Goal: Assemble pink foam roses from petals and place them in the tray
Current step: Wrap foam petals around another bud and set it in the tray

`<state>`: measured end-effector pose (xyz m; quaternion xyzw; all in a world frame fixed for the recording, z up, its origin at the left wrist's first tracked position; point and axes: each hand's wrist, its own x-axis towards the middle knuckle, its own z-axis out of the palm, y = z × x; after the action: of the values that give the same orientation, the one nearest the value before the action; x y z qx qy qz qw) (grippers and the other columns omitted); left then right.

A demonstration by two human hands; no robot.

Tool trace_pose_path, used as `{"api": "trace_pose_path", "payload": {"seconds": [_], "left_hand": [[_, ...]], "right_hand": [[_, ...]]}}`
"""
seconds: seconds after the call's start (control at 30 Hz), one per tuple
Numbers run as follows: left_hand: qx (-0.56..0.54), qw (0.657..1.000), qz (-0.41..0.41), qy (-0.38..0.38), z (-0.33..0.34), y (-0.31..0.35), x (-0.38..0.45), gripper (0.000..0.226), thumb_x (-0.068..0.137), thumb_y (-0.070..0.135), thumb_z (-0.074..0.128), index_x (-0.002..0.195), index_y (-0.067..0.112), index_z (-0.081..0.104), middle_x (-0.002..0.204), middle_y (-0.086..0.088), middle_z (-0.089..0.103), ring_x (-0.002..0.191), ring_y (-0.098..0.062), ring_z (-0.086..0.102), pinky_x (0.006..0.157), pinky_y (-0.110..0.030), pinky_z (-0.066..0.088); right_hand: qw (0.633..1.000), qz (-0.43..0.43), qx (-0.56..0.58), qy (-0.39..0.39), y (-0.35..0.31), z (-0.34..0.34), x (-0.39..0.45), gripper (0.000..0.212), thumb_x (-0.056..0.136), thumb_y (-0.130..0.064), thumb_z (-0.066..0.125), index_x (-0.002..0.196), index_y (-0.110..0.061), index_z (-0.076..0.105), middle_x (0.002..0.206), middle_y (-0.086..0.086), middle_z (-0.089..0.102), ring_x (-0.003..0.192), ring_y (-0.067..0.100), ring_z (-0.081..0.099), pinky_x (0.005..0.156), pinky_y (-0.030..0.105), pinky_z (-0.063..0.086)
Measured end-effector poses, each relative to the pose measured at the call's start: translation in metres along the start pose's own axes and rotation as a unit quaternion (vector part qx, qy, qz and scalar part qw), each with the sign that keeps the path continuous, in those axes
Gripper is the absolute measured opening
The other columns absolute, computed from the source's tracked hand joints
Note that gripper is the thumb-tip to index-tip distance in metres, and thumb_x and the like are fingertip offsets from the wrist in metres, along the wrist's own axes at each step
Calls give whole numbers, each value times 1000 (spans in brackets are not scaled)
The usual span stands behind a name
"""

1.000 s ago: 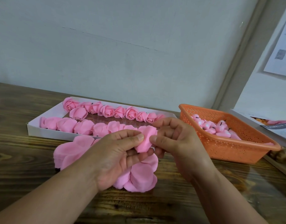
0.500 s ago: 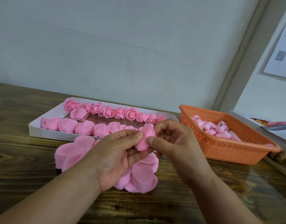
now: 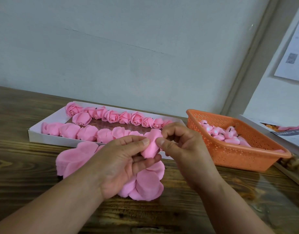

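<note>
Here a wooden table [image 3: 27, 166] fills the lower part of the head view, its near edge cut off by the frame. On it, toward the back, lies a white tray [image 3: 49, 139] holding two rows of pink roses [image 3: 111, 115]; the far row shows its spirals, while the near row is turned so only outer petals show, and the right end of both rows is hidden behind the hands. To the right stands an orange basket [image 3: 238, 157] with small pink buds [image 3: 219, 132] heaped inside; its wall hides the lower ones. In front of the tray sits a pile of loose petals [image 3: 72, 157], largely covered by the left forearm and hand, so its full extent cannot be made out.

The left hand [image 3: 118, 164] is raised above the pile, fingers curled under and thumb pressed on top of a half-made rose [image 3: 152, 146], gripping it firmly. The right hand [image 3: 184, 149] meets it from the other side, thumb and curled fingers pinching the rose's upper petal. The rose's base is hidden in the left fingers, and how many petals it carries is hard to tell. At the far right edge some papers [image 3: 287, 132] are cut off.
</note>
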<state>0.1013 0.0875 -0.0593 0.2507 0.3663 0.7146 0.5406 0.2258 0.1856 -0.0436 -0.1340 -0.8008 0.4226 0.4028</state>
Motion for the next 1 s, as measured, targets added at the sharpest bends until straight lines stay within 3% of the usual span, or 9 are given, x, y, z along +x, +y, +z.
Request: {"api": "trace_pose_path", "payload": {"seconds": [0.3, 0.47, 0.53, 0.67, 0.8, 0.9, 1.0], "left_hand": [[62, 997, 30, 27, 1, -2, -2, 42, 60, 10, 72, 97, -5, 62, 79, -19, 72, 73, -28, 72, 57, -24, 57], [88, 994, 36, 47, 1, -3, -2, 34, 58, 10, 73, 89, -1, 64, 78, -19, 72, 70, -27, 72, 55, -23, 56], [79, 996, 28, 42, 2, -3, -3, 35, 60, 10, 71, 91, -3, 63, 81, -21, 72, 68, -26, 72, 54, -23, 56], [38, 999, -3, 30, 5, -3, -4, 36, 64, 9, 67, 96, -5, 62, 81, -21, 71, 65, -24, 71, 49, -21, 55], [-10, 999, -27, 36, 6, -1, -3, 36, 64, 9, 64, 95, -8, 65, 74, -19, 69, 56, -18, 67, 46, -20, 54], [-30, 998, -37, 34, 6, 1, -4, 38, 65, 8, 64, 99, -9, 64, 74, -19, 68, 53, -17, 66, 44, -18, 53], [-43, 998, -42, 33, 7, 3, -5, 36, 71, 5, 63, 104, -9, 63, 77, -20, 67, 54, -17, 67, 42, -18, 51]], "right_hand": [[999, 1, -38, 4, -1, 1, -1, 22, 80, -2, 69, 69, -19, 61, 78, -1, 57, 73, 15, 53, 70, 35, 48], [999, 10, -30, 3, 0, 3, -2, 18, 80, -4, 70, 70, -17, 63, 75, 2, 60, 71, 19, 55, 67, 34, 50], [1000, 18, 7, 4, 0, 2, -1, 16, 79, -2, 71, 70, -13, 64, 69, 4, 62, 65, 21, 56, 62, 33, 50], [997, 39, 68, 1, 2, 0, 0, 14, 79, -1, 69, 69, -6, 61, 56, -3, 57, 50, 8, 49, 49, 18, 43], [992, 50, 115, 27, 5, -3, 1, 15, 79, -5, 71, 69, -10, 61, 54, 0, 56, 47, 10, 49, 47, 20, 42], [989, 31, 137, 44, 5, -7, 2, 10, 72, -8, 61, 68, -17, 64, 58, 3, 57, 49, 12, 48, 47, 20, 42], [993, -30, 116, -12, 2, -12, 2, 25, 73, 0, 59, 77, -23, 69, 63, -2, 61, 55, 11, 53, 52, 22, 45]]}}
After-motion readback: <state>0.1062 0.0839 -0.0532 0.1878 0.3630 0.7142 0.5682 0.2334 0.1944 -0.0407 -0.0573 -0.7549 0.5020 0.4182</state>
